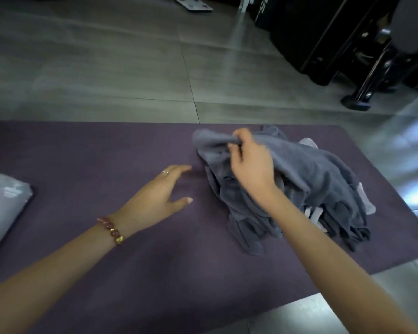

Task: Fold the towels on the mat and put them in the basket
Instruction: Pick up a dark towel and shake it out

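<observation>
None folded so far, judging by the mat [106, 153]: just a crumpled heap of grey towels [311, 189] on its right part, with a paler cloth [308, 142] poking out at the far and right edges. Pinching a bunched fold of the topmost grey towel [212, 141] between thumb and curled fingers of the right hand [251, 165], raised a little above the heap. Nothing held in the left hand [162, 191]: fingers straight and spread, low over bare mat just beside the heap (touching the mat or hovering, hard to say). Probably at the stage of pulling one towel free for spreading on the open stretch of mat to the left. Left to do, then, nearly everything: separating each towel, flattening, folding, stacking, carrying to the basket. No basket to be found in view, so no way of checking for anything already inside. At the left edge, only a pale grey flat bundle [3, 201] of unclear kind, partly cut off; possibly a folded item, possibly not a towel at all.
</observation>
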`<action>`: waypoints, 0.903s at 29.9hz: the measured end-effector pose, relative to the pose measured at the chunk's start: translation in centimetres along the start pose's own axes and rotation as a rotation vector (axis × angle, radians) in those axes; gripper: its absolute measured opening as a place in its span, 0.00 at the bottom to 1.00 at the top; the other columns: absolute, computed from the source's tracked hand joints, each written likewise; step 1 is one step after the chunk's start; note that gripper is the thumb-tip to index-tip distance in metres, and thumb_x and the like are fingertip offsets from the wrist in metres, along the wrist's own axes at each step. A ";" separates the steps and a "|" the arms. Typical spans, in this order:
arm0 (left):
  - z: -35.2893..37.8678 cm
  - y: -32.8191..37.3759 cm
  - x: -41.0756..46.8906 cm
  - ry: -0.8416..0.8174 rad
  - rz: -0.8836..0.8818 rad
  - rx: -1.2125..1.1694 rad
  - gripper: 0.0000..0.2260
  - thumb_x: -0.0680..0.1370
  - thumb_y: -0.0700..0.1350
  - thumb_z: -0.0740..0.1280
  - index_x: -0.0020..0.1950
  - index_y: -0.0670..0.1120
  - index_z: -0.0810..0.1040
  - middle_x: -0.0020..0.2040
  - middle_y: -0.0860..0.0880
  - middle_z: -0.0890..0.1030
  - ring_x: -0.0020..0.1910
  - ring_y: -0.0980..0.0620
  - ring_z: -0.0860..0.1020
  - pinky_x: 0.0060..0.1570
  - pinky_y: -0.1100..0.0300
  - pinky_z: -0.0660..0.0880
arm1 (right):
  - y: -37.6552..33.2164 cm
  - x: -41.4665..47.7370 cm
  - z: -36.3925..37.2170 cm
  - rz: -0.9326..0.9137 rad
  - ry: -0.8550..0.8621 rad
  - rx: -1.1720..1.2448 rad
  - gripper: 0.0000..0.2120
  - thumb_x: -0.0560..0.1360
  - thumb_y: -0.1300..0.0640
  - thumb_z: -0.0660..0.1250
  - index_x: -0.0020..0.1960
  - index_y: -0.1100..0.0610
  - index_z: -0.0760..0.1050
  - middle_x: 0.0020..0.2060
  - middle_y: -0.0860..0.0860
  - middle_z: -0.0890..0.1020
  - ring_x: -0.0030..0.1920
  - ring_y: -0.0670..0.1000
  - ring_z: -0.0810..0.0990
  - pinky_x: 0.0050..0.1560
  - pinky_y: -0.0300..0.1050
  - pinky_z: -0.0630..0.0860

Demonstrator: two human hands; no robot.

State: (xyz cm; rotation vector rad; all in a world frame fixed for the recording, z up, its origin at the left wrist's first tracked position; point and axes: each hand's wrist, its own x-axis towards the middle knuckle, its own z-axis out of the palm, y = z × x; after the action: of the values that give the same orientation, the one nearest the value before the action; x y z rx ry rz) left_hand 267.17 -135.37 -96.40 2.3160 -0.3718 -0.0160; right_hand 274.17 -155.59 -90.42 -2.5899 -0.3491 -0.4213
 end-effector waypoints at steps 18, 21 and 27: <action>-3.9 8.2 2.7 0.380 -0.477 -1.359 0.10 0.82 0.38 0.53 0.55 0.38 0.73 0.46 0.42 0.81 0.40 0.50 0.82 0.34 0.59 0.80 | 2.3 -4.4 -2.8 0.262 -0.248 -0.519 0.19 0.74 0.56 0.63 0.64 0.57 0.67 0.55 0.60 0.73 0.52 0.62 0.77 0.42 0.49 0.69; -7.8 10.4 4.2 0.389 -0.367 -1.375 0.11 0.82 0.38 0.51 0.52 0.38 0.73 0.42 0.43 0.82 0.37 0.51 0.83 0.34 0.60 0.79 | 0.5 -2.0 -7.3 0.231 -0.105 -0.506 0.17 0.76 0.63 0.60 0.65 0.59 0.66 0.58 0.61 0.69 0.46 0.63 0.77 0.37 0.48 0.66; -20.0 16.1 8.2 0.540 -0.090 -1.434 0.13 0.83 0.42 0.52 0.59 0.41 0.73 0.50 0.43 0.82 0.47 0.49 0.82 0.47 0.56 0.80 | -6.7 6.8 -17.1 0.068 0.191 -0.119 0.09 0.76 0.53 0.62 0.54 0.55 0.67 0.46 0.57 0.79 0.46 0.63 0.78 0.37 0.48 0.67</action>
State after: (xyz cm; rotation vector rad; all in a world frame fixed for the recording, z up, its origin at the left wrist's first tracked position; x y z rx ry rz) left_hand 273.34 -134.09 -70.15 0.8492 0.0630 0.2219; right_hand 274.36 -157.41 -70.87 -2.6393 -0.1739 -0.6782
